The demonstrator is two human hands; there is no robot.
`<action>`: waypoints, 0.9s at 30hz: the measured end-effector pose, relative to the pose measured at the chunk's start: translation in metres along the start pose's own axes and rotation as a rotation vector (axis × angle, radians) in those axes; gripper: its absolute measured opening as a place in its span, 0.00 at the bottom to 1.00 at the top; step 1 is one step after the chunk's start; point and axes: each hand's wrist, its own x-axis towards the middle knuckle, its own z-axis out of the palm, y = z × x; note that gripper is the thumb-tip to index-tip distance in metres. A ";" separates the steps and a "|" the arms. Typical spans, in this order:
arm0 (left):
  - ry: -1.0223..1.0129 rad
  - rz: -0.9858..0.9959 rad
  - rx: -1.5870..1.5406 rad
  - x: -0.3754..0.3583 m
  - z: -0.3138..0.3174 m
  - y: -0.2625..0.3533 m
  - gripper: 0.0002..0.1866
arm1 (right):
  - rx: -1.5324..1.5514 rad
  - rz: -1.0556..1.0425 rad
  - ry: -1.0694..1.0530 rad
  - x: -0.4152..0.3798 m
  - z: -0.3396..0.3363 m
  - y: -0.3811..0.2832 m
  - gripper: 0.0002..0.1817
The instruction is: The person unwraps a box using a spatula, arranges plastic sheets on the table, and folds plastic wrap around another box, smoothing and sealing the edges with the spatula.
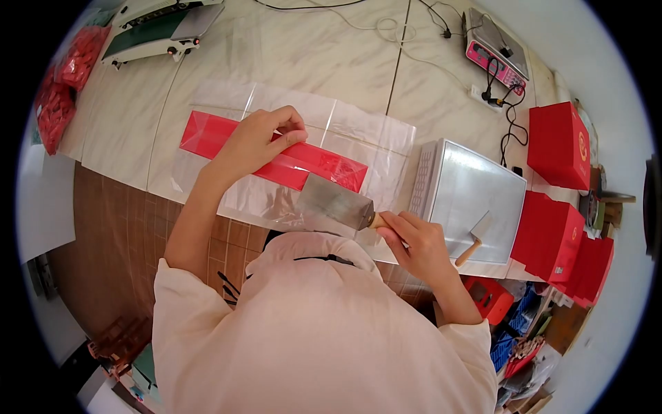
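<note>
A long red printed strip (324, 164) lies inside clear plastic bags (358, 134) spread on the marble table. My left hand (258, 138) presses on the strip near its middle, fingers pinched at the bag's upper edge. My right hand (414, 241) grips the wooden handle of a broad metal scraper (336, 202), whose flat blade lies against the lower edge of the red strip and the plastic.
A silver metal tray (476, 186) with a second small scraper (474, 241) sits to the right. Red boxes (560, 145) stack at the far right. A pink scale (493, 48) with cables stands at the back, a sealing machine (162, 27) and red packets (58, 96) at the left.
</note>
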 end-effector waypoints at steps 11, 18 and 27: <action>0.049 0.004 0.001 -0.005 0.001 -0.006 0.08 | -0.057 0.167 0.056 -0.021 -0.003 -0.012 0.10; 0.287 -0.029 0.036 -0.018 -0.031 -0.030 0.07 | -0.123 0.176 0.056 -0.037 -0.013 -0.010 0.10; 0.935 -0.112 -0.520 -0.080 -0.063 -0.141 0.29 | -0.041 -0.138 -0.094 0.010 0.014 -0.012 0.12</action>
